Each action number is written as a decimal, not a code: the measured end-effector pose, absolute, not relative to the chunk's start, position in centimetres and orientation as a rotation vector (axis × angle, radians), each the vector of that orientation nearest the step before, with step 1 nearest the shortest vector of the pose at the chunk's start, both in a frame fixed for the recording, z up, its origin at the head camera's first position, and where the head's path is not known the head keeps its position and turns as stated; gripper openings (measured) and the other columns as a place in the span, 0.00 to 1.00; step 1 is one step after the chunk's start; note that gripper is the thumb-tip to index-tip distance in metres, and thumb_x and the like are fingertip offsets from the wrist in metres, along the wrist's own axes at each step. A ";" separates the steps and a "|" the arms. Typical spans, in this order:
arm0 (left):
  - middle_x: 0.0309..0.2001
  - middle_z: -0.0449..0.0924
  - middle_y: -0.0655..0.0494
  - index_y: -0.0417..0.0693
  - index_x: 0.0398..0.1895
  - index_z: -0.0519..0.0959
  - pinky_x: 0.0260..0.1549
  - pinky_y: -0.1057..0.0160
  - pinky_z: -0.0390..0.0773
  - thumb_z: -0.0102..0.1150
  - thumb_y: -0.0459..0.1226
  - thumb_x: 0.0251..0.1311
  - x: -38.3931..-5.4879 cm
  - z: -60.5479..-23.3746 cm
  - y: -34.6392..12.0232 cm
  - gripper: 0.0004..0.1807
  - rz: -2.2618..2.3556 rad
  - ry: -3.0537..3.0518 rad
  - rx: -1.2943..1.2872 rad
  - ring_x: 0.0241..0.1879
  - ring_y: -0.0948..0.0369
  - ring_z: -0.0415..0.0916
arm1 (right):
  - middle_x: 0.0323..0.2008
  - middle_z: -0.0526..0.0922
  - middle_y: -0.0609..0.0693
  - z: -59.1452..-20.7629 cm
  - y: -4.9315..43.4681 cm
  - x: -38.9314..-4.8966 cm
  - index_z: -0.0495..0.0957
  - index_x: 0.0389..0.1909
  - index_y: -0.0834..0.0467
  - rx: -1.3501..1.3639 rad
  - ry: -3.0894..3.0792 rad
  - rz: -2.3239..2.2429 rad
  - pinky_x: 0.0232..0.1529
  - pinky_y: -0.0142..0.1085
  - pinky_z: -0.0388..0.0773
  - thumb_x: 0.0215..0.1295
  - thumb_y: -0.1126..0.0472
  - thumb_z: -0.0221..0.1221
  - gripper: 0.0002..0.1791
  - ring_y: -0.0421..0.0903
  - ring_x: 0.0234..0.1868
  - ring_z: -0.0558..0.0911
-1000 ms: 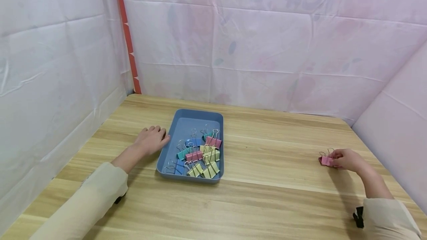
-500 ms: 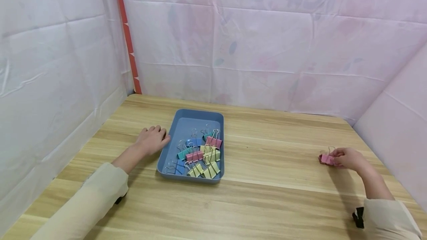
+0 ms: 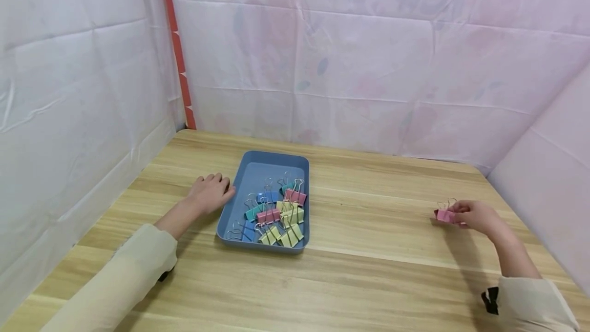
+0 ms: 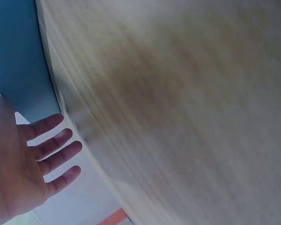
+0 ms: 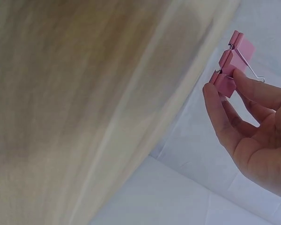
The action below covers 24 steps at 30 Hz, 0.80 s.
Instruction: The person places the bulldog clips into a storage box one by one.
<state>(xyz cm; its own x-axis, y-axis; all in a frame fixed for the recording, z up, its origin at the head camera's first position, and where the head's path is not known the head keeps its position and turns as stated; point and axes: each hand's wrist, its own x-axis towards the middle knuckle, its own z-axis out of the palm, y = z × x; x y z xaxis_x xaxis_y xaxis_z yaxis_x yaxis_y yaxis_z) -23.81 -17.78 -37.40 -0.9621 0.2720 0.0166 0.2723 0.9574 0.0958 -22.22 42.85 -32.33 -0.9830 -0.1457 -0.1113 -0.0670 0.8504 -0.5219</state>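
Between thumb and fingers my right hand (image 3: 479,218) pinches a pink binder clip (image 3: 444,215) at the table's right side. The right wrist view shows the clip (image 5: 235,63) held by one end, its wire handles sticking out. Over on the left, my left hand (image 3: 211,194) lies beside a blue-grey tray (image 3: 260,247), with the thumb at its left rim. Fingers of that hand (image 4: 18,164) are spread and nearly straight in the left wrist view. Several binder clips lie in the tray, among them a yellow clip (image 3: 290,236), a pink clip (image 3: 268,216) and a blue clip (image 3: 248,231).
A wooden table (image 3: 369,281) spans the space between the hands. White sheeting (image 3: 359,60) hangs behind it and along both sides. A red strip (image 3: 177,50) runs down the back left corner.
My right hand has moved slightly left and up in the head view, carrying the pink binder clip. The left hand and the tray have stayed in place.
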 end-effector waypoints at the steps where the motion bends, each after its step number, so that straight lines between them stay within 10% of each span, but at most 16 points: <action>1: 0.53 0.68 0.36 0.36 0.53 0.72 0.50 0.40 0.62 0.36 0.49 0.67 -23.8 -37.4 -17.8 0.27 -0.151 -3.106 -0.434 0.53 0.42 0.65 | 0.30 0.76 0.62 -32.3 42.7 -22.2 0.70 0.35 0.80 -0.176 2.879 -0.808 0.29 0.35 0.78 0.58 0.74 0.51 0.09 0.41 0.26 0.77; 24: 0.51 0.69 0.37 0.35 0.52 0.72 0.49 0.40 0.62 0.36 0.49 0.66 -23.9 -37.6 -17.9 0.27 -0.177 -3.092 -0.450 0.51 0.43 0.66 | 0.32 0.76 0.66 -30.9 40.0 -21.6 0.74 0.33 0.76 -0.280 2.974 -0.766 0.27 0.35 0.78 0.59 0.73 0.55 0.07 0.44 0.28 0.77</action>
<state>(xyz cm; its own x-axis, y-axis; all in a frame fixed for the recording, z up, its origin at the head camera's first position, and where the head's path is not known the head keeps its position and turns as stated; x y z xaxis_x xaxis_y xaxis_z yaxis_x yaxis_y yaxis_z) -23.94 -17.90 -37.61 -0.9586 0.2832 0.0285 0.2846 0.9523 0.1097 -21.63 39.98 -30.89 -0.9819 -0.1893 -0.0109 -0.1605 0.8603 -0.4838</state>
